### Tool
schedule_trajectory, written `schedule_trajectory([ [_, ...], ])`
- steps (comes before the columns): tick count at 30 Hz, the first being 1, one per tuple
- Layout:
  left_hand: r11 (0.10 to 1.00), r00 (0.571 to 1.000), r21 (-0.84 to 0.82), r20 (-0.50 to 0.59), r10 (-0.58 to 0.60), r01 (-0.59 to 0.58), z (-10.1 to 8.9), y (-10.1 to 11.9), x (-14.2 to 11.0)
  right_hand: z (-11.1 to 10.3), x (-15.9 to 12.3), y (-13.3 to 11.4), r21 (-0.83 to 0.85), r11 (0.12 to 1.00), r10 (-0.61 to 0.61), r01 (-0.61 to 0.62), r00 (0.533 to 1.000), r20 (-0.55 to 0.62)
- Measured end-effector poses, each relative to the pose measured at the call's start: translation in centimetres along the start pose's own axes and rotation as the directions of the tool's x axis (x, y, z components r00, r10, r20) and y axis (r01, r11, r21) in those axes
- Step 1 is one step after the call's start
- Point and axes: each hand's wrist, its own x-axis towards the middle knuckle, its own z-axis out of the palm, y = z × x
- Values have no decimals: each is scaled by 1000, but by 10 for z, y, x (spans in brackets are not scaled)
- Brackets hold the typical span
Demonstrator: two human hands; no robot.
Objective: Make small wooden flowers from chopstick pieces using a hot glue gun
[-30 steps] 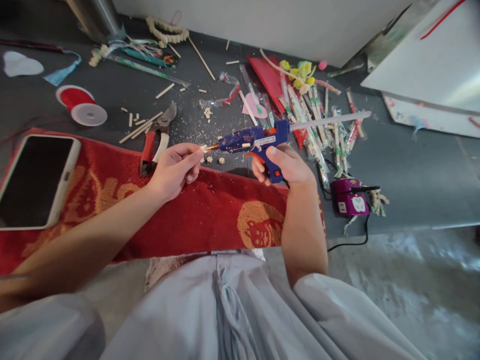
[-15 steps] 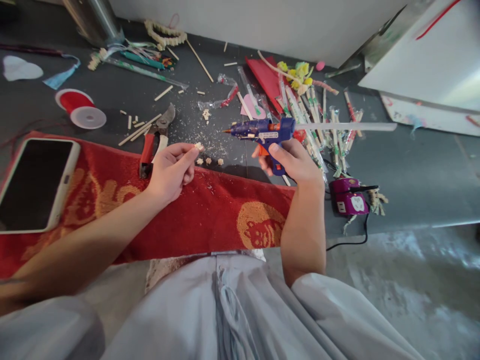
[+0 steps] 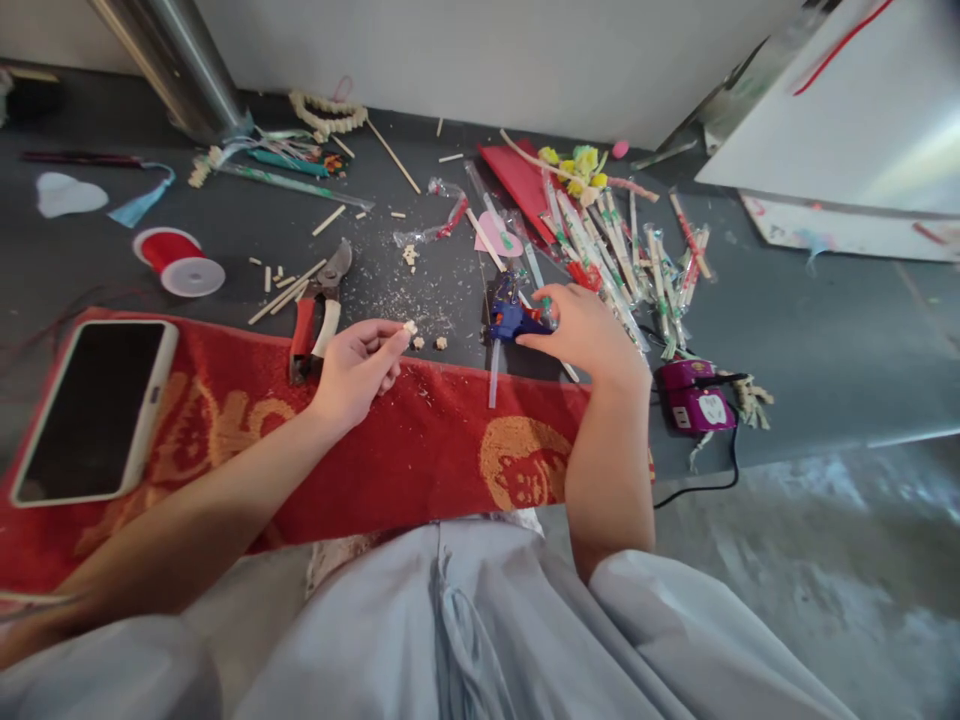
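My left hand (image 3: pixel 360 370) is closed in a pinch over the red towel's edge. Between its thumb and fingertips is a small cream wooden piece (image 3: pixel 409 328). Two similar small pieces (image 3: pixel 441 343) lie just beyond these fingertips. A blue glue gun (image 3: pixel 511 318) rests on the dark table, its clear glue stick (image 3: pixel 494 375) pointing back over the towel. My right hand (image 3: pixel 589 335) is at the gun's handle, thumb and fingers spread apart around its end, not closed on it. Pruning shears (image 3: pixel 322 310) with red and white handles lie left of my left hand.
A phone (image 3: pixel 94 410) lies on the red towel (image 3: pixel 442 450). Beyond it is a spool of red ribbon (image 3: pixel 180 262). Wrapped sticks (image 3: pixel 600 245) lie piled at the back right. A purple box (image 3: pixel 696 395) with a black cable stands to the right; a metal post (image 3: pixel 180 70) rises behind.
The glue gun has gone from my right hand's grip down onto the table and turned, its glue stick now towards me. My right fingers have opened. The left hand still pinches the small piece.
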Motion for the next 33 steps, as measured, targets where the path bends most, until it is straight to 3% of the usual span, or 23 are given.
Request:
schedule_trajectory([
  [2,1000,1000,17,14,-2,2,0,0,0,-5,-1,-8,-31,999,32,-33,999,-39],
  [5,998,999,57,50,17,-20,-1,-1,-1,-11,8,-29,-49,998,-49,46,997,-64],
  [10,990,992,126,109,57,-71,0,1,-3,-7,57,-73,-50,953,-294,297,954,63],
  [16,992,989,99,133,67,-81,2,4,-5,10,110,-105,-91,913,-386,398,914,127],
  [21,993,988,77,135,77,-88,2,1,-4,22,126,-114,-183,842,-480,507,860,174],
  [33,993,987,81,143,77,-89,4,4,-4,33,133,-111,-218,795,-532,566,823,198],
])
